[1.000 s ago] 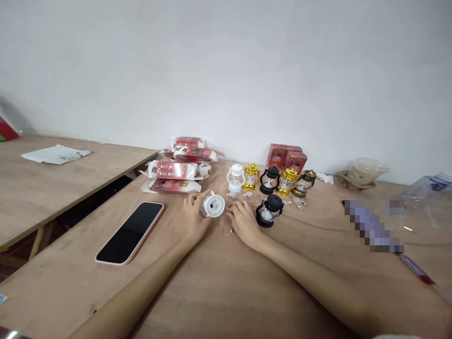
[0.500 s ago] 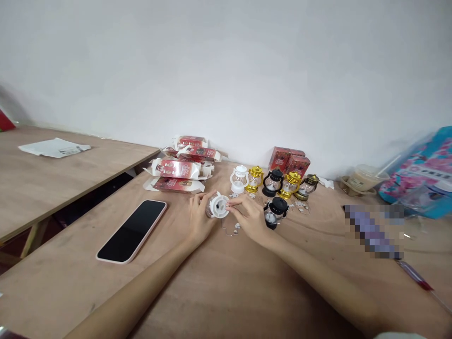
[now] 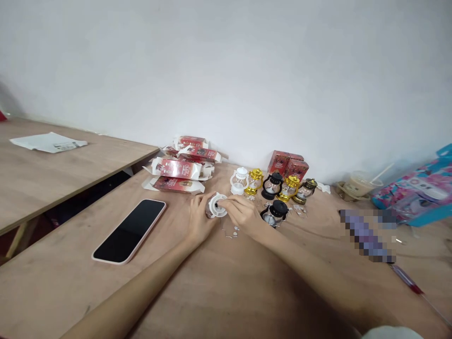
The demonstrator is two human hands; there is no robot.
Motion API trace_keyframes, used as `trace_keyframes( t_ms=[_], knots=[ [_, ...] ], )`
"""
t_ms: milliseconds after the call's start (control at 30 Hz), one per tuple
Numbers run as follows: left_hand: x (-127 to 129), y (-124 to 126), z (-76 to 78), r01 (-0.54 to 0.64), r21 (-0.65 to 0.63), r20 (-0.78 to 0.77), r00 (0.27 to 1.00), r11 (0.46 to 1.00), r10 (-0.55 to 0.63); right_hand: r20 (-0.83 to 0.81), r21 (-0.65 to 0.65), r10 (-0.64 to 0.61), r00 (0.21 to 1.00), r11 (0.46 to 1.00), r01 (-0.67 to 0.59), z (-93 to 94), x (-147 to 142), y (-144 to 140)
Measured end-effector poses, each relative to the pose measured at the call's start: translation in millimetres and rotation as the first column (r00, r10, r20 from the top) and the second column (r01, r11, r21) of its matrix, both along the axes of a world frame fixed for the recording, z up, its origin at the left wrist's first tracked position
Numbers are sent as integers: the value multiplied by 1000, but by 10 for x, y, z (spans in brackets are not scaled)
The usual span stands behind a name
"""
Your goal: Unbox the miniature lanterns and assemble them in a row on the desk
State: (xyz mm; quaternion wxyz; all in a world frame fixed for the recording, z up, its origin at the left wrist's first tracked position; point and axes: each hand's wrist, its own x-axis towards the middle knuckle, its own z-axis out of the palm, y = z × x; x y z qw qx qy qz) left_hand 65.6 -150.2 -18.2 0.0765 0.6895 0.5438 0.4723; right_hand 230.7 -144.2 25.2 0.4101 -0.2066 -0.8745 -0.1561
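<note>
White lantern point(image 3: 216, 206) between both hands; black lantern point(image 3: 275, 213) beside right hand point(image 3: 243, 215).

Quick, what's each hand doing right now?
Left hand: closed around the white lantern, which is tipped on its side.
Right hand: fingertips pinched at the lantern's base.

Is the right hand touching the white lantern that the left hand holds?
Touching. The head view shows the right hand with its fingers pressed on the base of the white lantern, gripped by the left hand.
</note>
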Motion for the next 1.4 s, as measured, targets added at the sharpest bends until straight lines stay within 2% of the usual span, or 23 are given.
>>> trace_keyframes(
  t_ms=[100,200,267,367,467,567,700,800,933,1133,1200,1333,1400],
  knots=[
    [0,-7,9,-13,-22,10,1000,1000,13,-73,-38,-3,997,999,0,43,38,-51],
    [-5,0,2,-25,-18,48,999,1000,25,-52,-174,-64,997,983,54,69,135,-155],
    [-8,13,-16,-29,-24,100,994,999,31,100,-279,-94,991,953,119,55,219,-225],
    [-9,28,-47,-16,-62,173,985,998,26,361,-394,-98,927,885,247,-16,333,-280],
    [-3,25,-57,-8,-63,188,982,998,20,467,-433,-73,881,850,300,-118,400,-273],
    [4,11,-36,-11,-58,169,985,998,21,510,-409,-40,859,867,283,-207,425,-250],
    [15,0,8,-9,-62,137,990,998,17,545,-332,-9,838,916,226,-260,446,-243],
    [23,-6,28,-2,-64,110,994,998,9,514,-301,-31,857,929,214,-243,445,-249],
    [33,-20,40,20,-70,78,997,997,-15,388,-396,-37,921,896,203,-166,387,-253],
    [37,-23,28,20,-79,39,999,997,-17,439,-462,-2,899,857,228,-156,334,-225],
    [35,-12,7,29,-79,37,999,996,-26,411,-498,-8,912,835,232,-167,354,-206],
    [35,5,-36,40,-72,29,999,997,-38,184,-599,-51,982,786,153,-71,359,-159],
    [37,2,-38,48,-74,27,999,996,-46,34,-573,-90,995,814,93,38,313,-130]
  ],
)
